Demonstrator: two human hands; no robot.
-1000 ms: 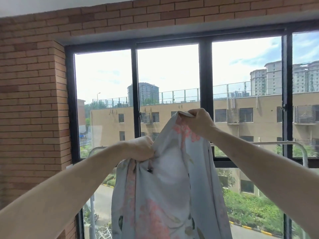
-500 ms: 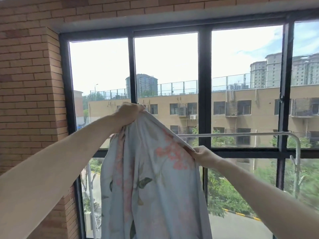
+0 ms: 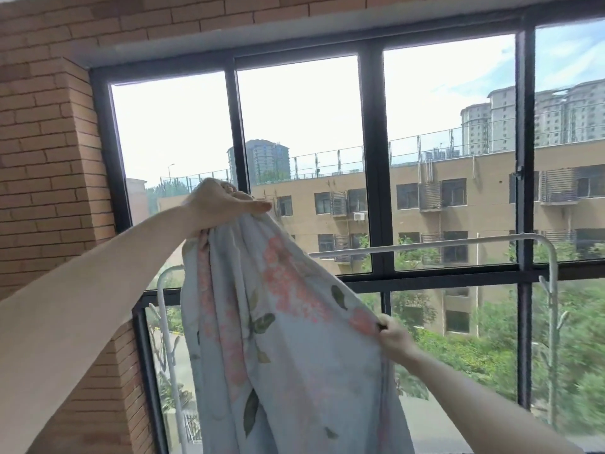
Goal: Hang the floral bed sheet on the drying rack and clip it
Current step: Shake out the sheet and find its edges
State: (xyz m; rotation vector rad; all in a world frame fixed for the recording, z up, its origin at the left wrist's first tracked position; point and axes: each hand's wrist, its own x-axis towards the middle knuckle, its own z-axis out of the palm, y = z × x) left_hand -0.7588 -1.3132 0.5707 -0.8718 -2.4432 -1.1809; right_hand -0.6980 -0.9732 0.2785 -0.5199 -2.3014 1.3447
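Two hands hold the pale blue floral bed sheet with pink blossoms and green leaves (image 3: 288,339) up in the air, in front of the white metal tube drying rack (image 3: 425,245) and not yet over it. The left hand (image 3: 219,208) grips a bunched top portion high up, above the level of the rack's top bar, fingers curled round the gathered cloth with the thumb stretched along it. The right hand (image 3: 394,337) pinches the sheet's side edge much lower, below the bar and towards its right half. The cloth runs taut on a slant between them, its long axis falling from upper left to lower right, and the rest hangs down out of view.

The bar lies just beyond the sheet, running level from behind the cloth to the rack's rounded right corner (its left upright shows beside the sheet's left edge). Judging by this, the left hand is the nearer to clearing the bar; the right must rise before the edge can go over. No clip is visible. Behind stand the black-framed window (image 3: 375,158) and the brick wall (image 3: 45,142).
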